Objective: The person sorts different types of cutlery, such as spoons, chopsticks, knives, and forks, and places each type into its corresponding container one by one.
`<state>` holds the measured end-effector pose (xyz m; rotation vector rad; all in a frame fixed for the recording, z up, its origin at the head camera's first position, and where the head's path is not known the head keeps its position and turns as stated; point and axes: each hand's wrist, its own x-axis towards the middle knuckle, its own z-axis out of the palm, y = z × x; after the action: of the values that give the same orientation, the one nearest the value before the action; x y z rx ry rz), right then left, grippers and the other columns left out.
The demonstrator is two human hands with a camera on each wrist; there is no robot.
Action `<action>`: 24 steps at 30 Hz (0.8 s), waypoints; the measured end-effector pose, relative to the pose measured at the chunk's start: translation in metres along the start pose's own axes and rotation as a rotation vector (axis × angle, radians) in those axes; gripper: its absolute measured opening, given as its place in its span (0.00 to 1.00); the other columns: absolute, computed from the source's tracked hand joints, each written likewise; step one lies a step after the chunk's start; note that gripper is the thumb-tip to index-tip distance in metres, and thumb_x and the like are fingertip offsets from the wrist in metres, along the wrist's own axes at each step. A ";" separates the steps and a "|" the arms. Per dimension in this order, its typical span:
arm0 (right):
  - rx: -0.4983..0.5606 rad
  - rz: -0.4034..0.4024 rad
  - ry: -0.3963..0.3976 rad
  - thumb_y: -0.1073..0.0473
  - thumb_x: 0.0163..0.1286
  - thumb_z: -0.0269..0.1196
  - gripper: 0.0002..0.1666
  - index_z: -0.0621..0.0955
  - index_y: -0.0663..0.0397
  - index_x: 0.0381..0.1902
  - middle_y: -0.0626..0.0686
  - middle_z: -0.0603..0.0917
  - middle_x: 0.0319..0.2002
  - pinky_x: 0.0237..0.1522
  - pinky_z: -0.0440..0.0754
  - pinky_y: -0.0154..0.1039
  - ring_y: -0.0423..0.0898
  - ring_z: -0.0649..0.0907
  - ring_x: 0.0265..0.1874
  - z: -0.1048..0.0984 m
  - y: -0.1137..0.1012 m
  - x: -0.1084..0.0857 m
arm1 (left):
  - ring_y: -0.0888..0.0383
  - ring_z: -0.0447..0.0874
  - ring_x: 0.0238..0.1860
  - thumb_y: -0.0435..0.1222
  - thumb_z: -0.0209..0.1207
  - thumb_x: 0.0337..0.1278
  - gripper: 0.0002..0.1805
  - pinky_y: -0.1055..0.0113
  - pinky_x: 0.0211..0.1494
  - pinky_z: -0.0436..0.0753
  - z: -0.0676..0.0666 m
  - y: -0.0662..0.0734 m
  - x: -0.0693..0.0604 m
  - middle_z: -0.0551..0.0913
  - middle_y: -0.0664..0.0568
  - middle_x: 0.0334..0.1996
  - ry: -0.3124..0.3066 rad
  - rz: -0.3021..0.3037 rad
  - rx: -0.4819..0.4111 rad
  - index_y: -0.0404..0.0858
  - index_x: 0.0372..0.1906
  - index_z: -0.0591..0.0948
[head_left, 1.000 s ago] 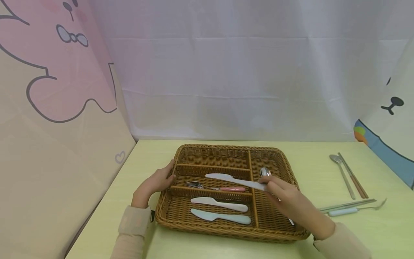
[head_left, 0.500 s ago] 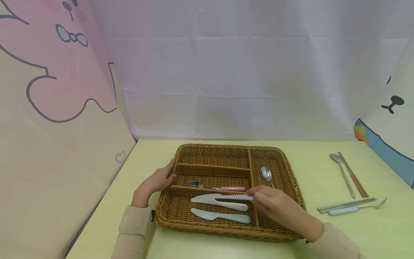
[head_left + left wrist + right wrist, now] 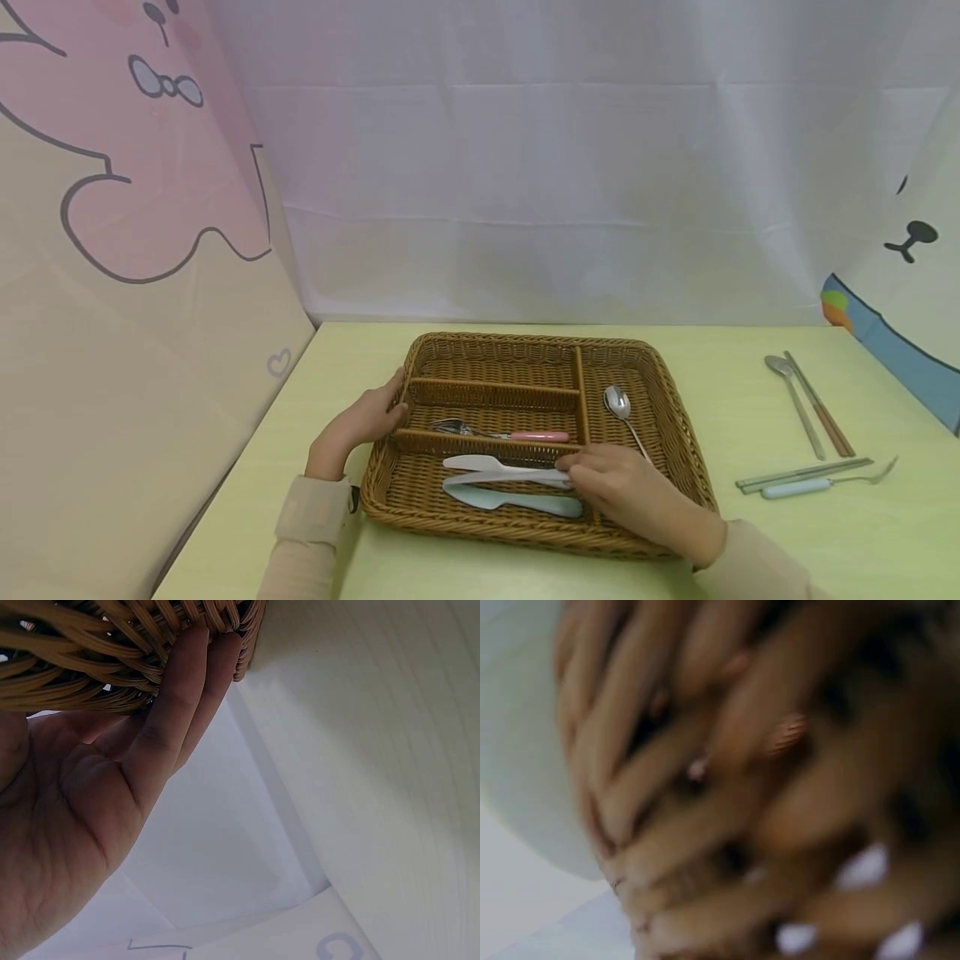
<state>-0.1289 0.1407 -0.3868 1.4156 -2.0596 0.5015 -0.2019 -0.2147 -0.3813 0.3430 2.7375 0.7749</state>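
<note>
In the near-left compartment (image 3: 411, 493) of the basket (image 3: 510, 337), our right hand (image 3: 626, 493) pinches a white knife (image 3: 510, 476) over two other knives (image 3: 525, 504); our left hand (image 3: 367, 418) clasps the basket's left side.

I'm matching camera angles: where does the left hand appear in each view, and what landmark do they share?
Head: left hand left of centre, lower half, at the left end of the wicker cutlery tray.
Left wrist: hand at left, fingers against the tray.
Right wrist: not visible.
Shared landmark: the tray, blurred close-up in the right wrist view.
</note>
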 end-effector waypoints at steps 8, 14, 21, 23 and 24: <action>0.005 0.020 -0.028 0.57 0.74 0.41 0.21 0.68 0.51 0.18 0.47 0.85 0.33 0.38 0.79 0.29 0.40 0.83 0.33 0.008 -0.003 -0.001 | 0.62 0.53 0.09 0.35 0.44 0.67 0.36 0.67 0.19 0.64 0.000 -0.001 0.000 0.62 0.55 0.09 0.003 0.006 0.003 0.33 0.72 0.39; 0.021 0.050 -0.054 0.55 0.74 0.37 0.23 0.76 0.52 0.26 0.49 0.84 0.36 0.39 0.79 0.28 0.41 0.83 0.36 0.009 -0.005 -0.003 | 0.62 0.52 0.09 0.35 0.44 0.67 0.36 0.68 0.18 0.63 0.000 -0.001 -0.001 0.61 0.56 0.09 0.003 0.011 0.003 0.33 0.72 0.39; 0.042 0.064 -0.111 0.60 0.71 0.49 0.10 0.78 0.54 0.37 0.48 0.83 0.38 0.41 0.78 0.29 0.41 0.84 0.38 0.010 -0.004 -0.005 | 0.62 0.52 0.09 0.35 0.44 0.67 0.36 0.68 0.18 0.63 0.000 -0.001 -0.001 0.60 0.56 0.09 0.009 0.025 -0.008 0.33 0.72 0.39; 0.059 0.081 -0.136 0.64 0.65 0.57 0.04 0.78 0.53 0.37 0.47 0.83 0.37 0.40 0.78 0.27 0.40 0.83 0.36 0.010 -0.004 -0.005 | 0.62 0.52 0.09 0.35 0.44 0.67 0.36 0.68 0.18 0.63 0.001 -0.001 -0.001 0.61 0.56 0.09 0.009 0.025 -0.008 0.33 0.72 0.39; 0.073 0.095 -0.150 0.65 0.62 0.60 0.05 0.78 0.53 0.36 0.46 0.83 0.35 0.39 0.78 0.27 0.38 0.83 0.35 0.009 -0.004 -0.004 | 0.62 0.52 0.09 0.35 0.44 0.67 0.36 0.68 0.18 0.63 0.001 -0.001 -0.001 0.61 0.56 0.09 0.010 0.026 -0.008 0.33 0.72 0.39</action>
<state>-0.1262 0.1367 -0.3969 1.4409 -2.2574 0.5291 -0.2008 -0.2158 -0.3822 0.3747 2.7435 0.7961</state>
